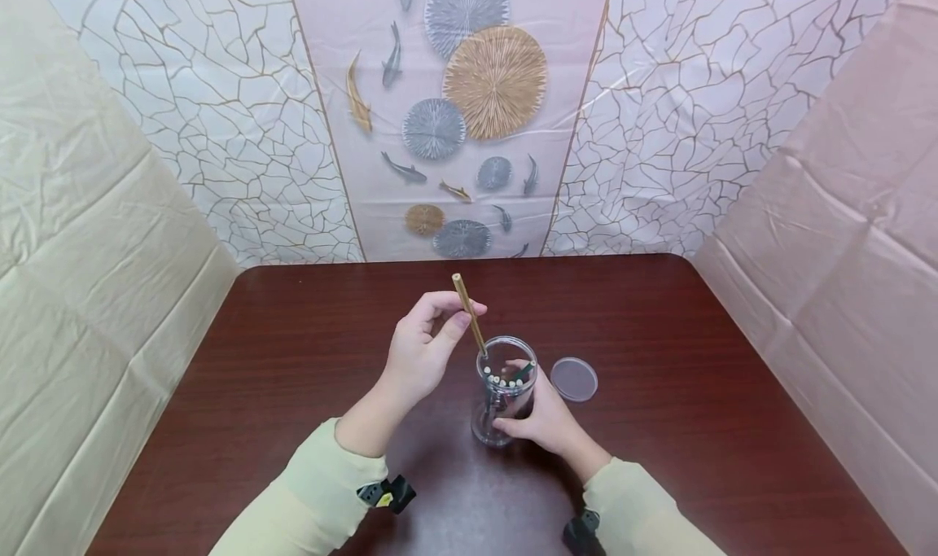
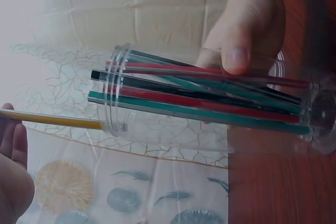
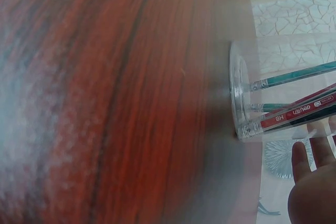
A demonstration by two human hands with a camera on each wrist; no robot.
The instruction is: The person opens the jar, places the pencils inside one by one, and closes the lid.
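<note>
A yellow pencil (image 1: 476, 332) is pinched between the thumb and fingers of my left hand (image 1: 418, 352). It leans, its lower metal-banded end at the mouth of a clear plastic jar (image 2: 173, 142). Around the jar's side curls my right hand (image 1: 550, 416), thumb toward me, holding it upright on the table. Several pencils stand inside the jar; in the left wrist view they are a red pencil (image 2: 194, 99), a green pencil (image 2: 199, 115) and black ones. Their lower ends show metal bands in the right wrist view, by the jar's base (image 3: 239, 93).
A round translucent lid (image 1: 575, 379) lies flat on the dark red-brown table (image 1: 315, 320), just right of the jar. Behind the table hangs a patterned backdrop (image 1: 256, 133), with pale cloth (image 1: 828, 214) at both sides.
</note>
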